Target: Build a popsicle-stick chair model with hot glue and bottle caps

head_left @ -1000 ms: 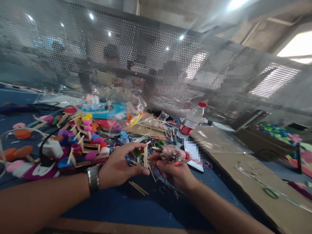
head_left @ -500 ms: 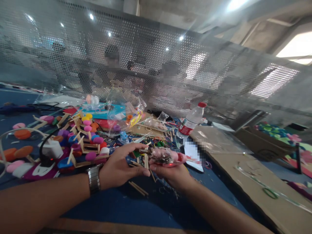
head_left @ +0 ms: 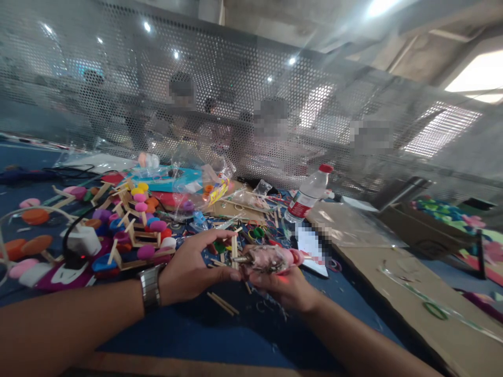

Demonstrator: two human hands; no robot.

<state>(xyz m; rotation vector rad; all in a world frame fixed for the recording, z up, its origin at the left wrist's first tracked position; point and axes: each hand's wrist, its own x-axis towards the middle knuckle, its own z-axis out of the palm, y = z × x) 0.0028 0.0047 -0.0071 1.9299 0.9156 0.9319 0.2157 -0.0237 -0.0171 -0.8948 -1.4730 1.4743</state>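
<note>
In the middle of the head view my left hand (head_left: 198, 262), with a metal watch on its wrist, pinches short wooden sticks (head_left: 234, 251) upright between thumb and forefinger. My right hand (head_left: 285, 285) is wrapped around a pink hot glue gun (head_left: 271, 259) with dirty residue on its front. Its metal nozzle points left and lies at the sticks, near my left thumb; whether it touches them I cannot tell. Loose wooden sticks (head_left: 222, 303) lie on the blue table below my hands.
Small stick constructions with coloured discs (head_left: 133, 230) crowd the left, beside a purple power strip (head_left: 63, 275) with a white plug. A water bottle (head_left: 308, 193) stands behind my right hand. Cardboard (head_left: 377, 277) lies at right. A perforated metal screen (head_left: 236, 94) rises behind.
The glue gun's nozzle has moved from near the top of the sticks down towards their lower part, and slightly right. My left hand has hardly moved.
</note>
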